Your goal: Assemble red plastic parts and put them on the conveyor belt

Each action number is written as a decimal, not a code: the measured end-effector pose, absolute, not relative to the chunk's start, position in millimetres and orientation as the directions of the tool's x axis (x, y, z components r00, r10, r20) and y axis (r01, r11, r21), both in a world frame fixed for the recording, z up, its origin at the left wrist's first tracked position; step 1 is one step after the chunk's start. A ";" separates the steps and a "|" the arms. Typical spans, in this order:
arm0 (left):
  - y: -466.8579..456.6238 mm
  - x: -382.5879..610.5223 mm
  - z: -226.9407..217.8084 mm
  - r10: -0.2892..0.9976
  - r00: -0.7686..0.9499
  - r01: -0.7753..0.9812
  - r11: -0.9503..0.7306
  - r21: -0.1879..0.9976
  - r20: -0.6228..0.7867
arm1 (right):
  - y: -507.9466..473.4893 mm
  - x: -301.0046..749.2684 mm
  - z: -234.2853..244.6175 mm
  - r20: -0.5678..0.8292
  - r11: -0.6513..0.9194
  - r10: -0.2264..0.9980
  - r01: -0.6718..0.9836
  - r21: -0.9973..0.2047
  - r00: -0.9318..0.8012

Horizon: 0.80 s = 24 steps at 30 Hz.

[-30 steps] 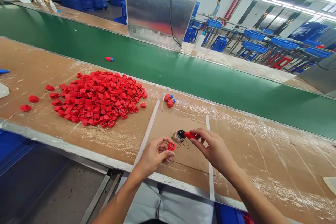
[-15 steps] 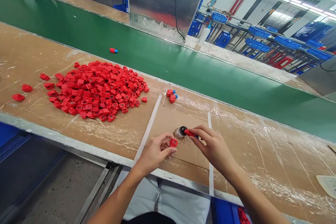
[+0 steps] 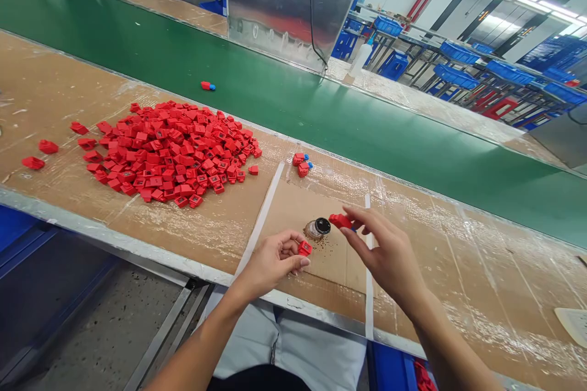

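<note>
Red, in the head view, is the small block [image 3: 305, 248] your left hand [image 3: 273, 261] pinches between thumb and fingers, on the near side of the black-topped jar [image 3: 322, 225]; your right hand [image 3: 389, 250] pinches a red piece [image 3: 338, 220] that juts left from its fingertips, just right of the jar; the red pile [image 3: 174, 153] lies beyond and left of your left hand.

left hand [image 3: 273, 261]: holds red block [image 3: 305, 248] | right hand [image 3: 389, 252]: holds red piece [image 3: 338, 220] near black-topped jar [image 3: 321, 227]
</note>
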<state>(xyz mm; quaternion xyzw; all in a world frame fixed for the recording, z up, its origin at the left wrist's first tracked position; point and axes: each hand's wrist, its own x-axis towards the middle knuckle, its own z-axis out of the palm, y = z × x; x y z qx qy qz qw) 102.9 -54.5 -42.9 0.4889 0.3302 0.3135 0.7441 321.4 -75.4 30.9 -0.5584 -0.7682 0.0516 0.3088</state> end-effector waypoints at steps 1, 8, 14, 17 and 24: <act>-54.5 102.4 -42.9 0.779 0.596 -0.154 0.349 0.924 -0.195 | -79.3 319.2 32.3 0.427 0.351 0.892 0.818 -0.455 -0.145; -54.4 99.9 -44.2 0.733 0.651 -0.158 0.387 0.908 -0.199 | -105.1 297.2 20.9 0.296 0.351 0.933 0.684 -0.639 -0.203; -54.2 99.9 -43.1 0.712 0.673 -0.124 0.375 0.919 -0.200 | -109.0 295.0 11.1 0.254 0.309 0.950 0.644 -0.699 -0.180; -53.7 99.9 -42.2 0.707 0.677 -0.116 0.375 0.920 -0.203 | -110.6 296.3 10.5 0.245 0.300 0.954 0.635 -0.712 -0.175; -52.8 100.2 -44.9 0.687 0.692 -0.076 0.375 0.924 -0.222 | -112.4 298.5 8.1 0.213 0.284 0.959 0.626 -0.726 -0.188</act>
